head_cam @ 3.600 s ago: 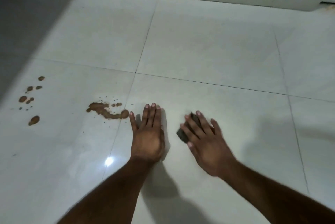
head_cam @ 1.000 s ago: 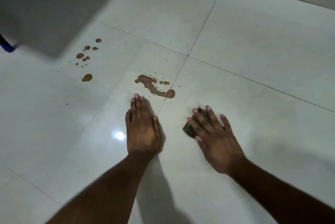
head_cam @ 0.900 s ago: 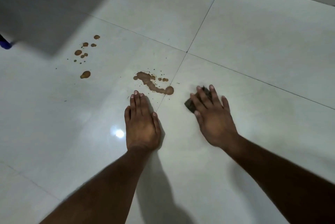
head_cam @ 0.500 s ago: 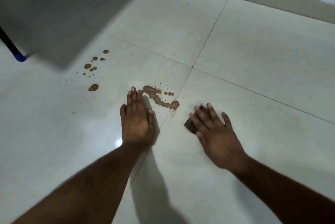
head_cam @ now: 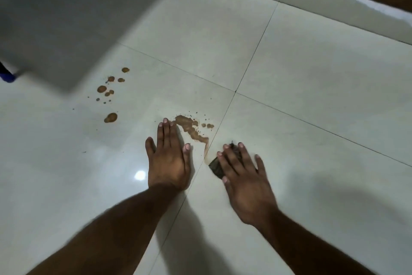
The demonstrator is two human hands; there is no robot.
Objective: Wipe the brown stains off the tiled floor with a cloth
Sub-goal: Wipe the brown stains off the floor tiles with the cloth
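Observation:
A long brown stain [head_cam: 191, 128] lies on the pale tiled floor [head_cam: 312, 87], its lower end smeared down along the grout line. A cluster of several brown drops [head_cam: 110, 92] sits farther left. My left hand [head_cam: 168, 158] rests flat on the floor, fingers together, fingertips touching the stain's upper left end. My right hand [head_cam: 242, 174] presses a small dark cloth [head_cam: 216, 166] onto the floor just right of the grout line, at the smear's lower end. Most of the cloth is hidden under my fingers.
A blue-tipped furniture leg [head_cam: 7, 75] stands at the far left edge, with a large grey shadow over the upper left tiles. A white skirting [head_cam: 334, 0] and brown wall run along the top right.
My right hand has dragged the cloth through the stain's lower right blob, leaving a thin smear down the grout line. My left hand stays flat by the stain.

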